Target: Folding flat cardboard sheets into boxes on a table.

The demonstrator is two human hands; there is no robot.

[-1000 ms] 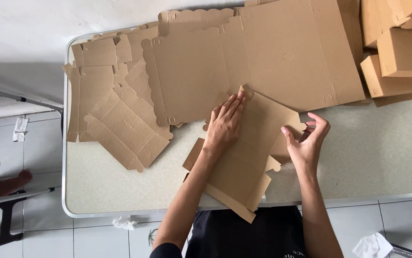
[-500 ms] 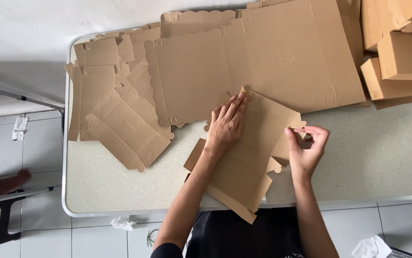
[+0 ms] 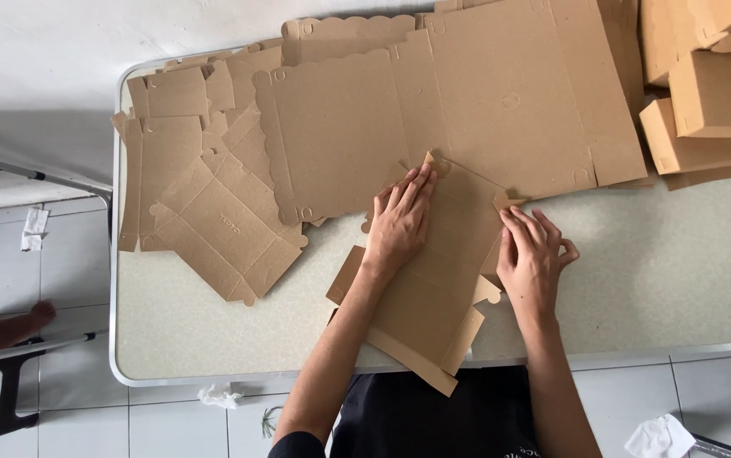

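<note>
Pressing flat, the left hand [image 3: 398, 222] lies palm-down on the flat cardboard box blank [image 3: 429, 280], fingers [image 3: 416, 182] stretched out and released, forearm angling up from the near table [image 3: 662, 280] edge. The right hand [image 3: 533, 254] rests on the blank's right side, fingers loosely spread over a folded side flap [image 3: 508, 202], gripping nothing. The blank overhangs the table's near edge.
</note>
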